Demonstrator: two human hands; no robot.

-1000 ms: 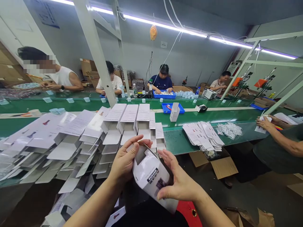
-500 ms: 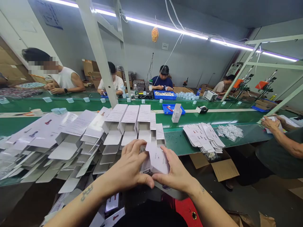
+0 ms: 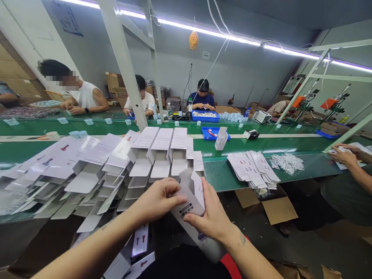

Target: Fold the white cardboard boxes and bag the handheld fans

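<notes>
A white printed carton (image 3: 195, 229) is held up in front of me, tilted, with dark lettering on the side facing me and a raised flap at its top. Around its right side wraps my right hand (image 3: 213, 213), closed, the thumb across the front. My left hand (image 3: 161, 198) is closed at the upper left edge of the same carton, thumb and fingers pinching near the flap. Just beyond my hands, rows of open-ended white cartons (image 3: 158, 141) are stacked on the bench, their flaps hanging toward me.
Flat cartons (image 3: 251, 168) and clear plastic packets (image 3: 287, 163) lie to the right. Behind stand a single carton (image 3: 221, 139) and a blue tray (image 3: 207, 133) on the green conveyor (image 3: 180, 133). An open cardboard box (image 3: 279, 209) sits below. Co-workers sit opposite; another person's hands (image 3: 344, 155) work at far right.
The carton has turned so its lettered side faces me, its flap standing up. My left hand's fingers have drawn in to the carton's edge. The view has shifted slightly.
</notes>
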